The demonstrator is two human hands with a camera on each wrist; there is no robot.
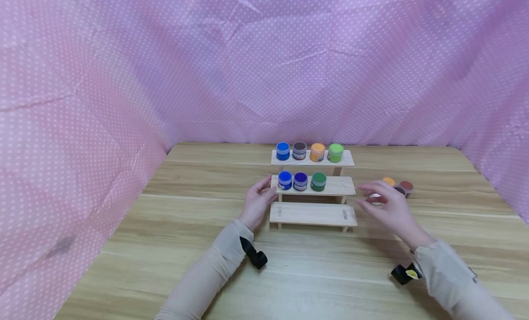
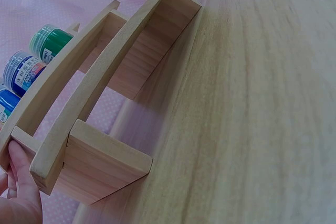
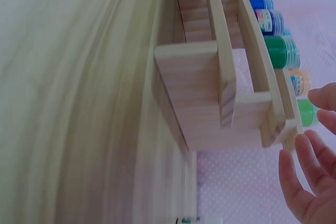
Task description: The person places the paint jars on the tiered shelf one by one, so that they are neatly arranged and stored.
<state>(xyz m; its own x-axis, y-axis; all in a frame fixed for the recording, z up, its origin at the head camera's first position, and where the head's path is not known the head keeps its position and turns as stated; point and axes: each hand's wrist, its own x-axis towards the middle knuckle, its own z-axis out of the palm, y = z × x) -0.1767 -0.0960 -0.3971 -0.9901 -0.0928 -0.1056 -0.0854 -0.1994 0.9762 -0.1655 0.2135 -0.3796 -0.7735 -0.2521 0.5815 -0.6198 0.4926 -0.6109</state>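
Note:
A three-step wooden stand faces me. My left hand grips the left end of its middle step, with a digit against the support under it in the left wrist view. My right hand hovers off the right end of that step, its fingers apart and bent, holding nothing. On the middle step sit a blue paint jar, a violet paint jar and a dark green paint jar. The top step carries blue, dark brown, orange and light green paint jars.
Behind my right hand, more jars stand on the wooden table, among them an orange one and a reddish-brown one, partly hidden by the hand. A pink dotted cloth hangs around the back and sides.

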